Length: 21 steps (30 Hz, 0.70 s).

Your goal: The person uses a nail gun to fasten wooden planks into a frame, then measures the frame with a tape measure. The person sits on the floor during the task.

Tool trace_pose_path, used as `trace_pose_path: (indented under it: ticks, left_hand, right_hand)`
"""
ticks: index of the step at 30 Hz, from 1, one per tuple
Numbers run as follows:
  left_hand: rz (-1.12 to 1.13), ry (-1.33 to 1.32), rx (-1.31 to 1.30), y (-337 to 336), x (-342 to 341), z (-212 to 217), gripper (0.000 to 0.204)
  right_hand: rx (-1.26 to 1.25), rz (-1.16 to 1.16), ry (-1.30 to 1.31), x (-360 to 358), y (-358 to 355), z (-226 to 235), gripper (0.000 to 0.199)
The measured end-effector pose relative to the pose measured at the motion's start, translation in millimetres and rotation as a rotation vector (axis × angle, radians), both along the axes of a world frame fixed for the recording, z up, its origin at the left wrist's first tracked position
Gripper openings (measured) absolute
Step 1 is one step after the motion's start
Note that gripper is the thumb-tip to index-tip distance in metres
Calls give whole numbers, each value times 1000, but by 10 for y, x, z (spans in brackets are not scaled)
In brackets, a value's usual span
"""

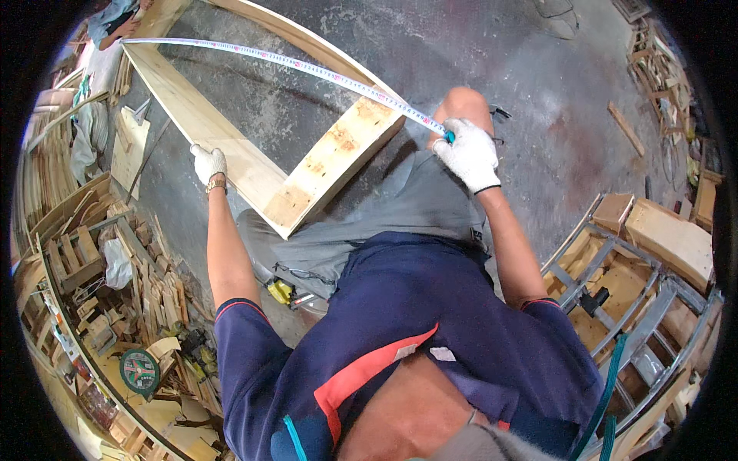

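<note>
Head view: right hand (469, 154), in a white glove, is closed around a blue tape measure case (447, 137) just above the raised knee, while the gloved left hand (208, 163) grips the near long board of the wooden frame (323, 165) lying on the concrete floor (477, 54). Measuring tape (307, 67) runs taut from the case diagonally across the frame to its far left corner. Scrap wood stacks (131, 269) lie left of the frame.

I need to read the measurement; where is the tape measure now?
In the head view, the tape measure stretches diagonally across the wooden frame, from the right hand near the frame's right corner to the far left corner at upper left.
</note>
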<state>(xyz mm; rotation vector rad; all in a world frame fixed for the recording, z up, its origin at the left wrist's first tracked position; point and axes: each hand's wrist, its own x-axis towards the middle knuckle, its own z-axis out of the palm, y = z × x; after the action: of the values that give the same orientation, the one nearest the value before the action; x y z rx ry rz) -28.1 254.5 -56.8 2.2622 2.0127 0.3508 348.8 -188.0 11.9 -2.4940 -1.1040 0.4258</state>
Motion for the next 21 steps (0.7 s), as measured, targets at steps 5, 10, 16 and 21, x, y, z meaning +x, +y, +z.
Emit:
trace_pose_path:
  ticks: [5, 10, 16, 21]
  left_hand:
    - [3, -16, -7, 114, 155, 9, 66]
    - [-29, -47, -132, 212, -263, 60, 80]
    - [121, -920, -71, -2025, 201, 552, 57]
    - [363, -1357, 194, -2834, 170, -139, 54]
  right_hand:
    - [16, -13, -25, 26, 65, 14, 40]
    - [48, 36, -19, 183, 161, 23, 39]
    - [65, 7, -17, 323, 68, -35, 40]
    - [71, 52, -24, 310, 131, -20, 40]
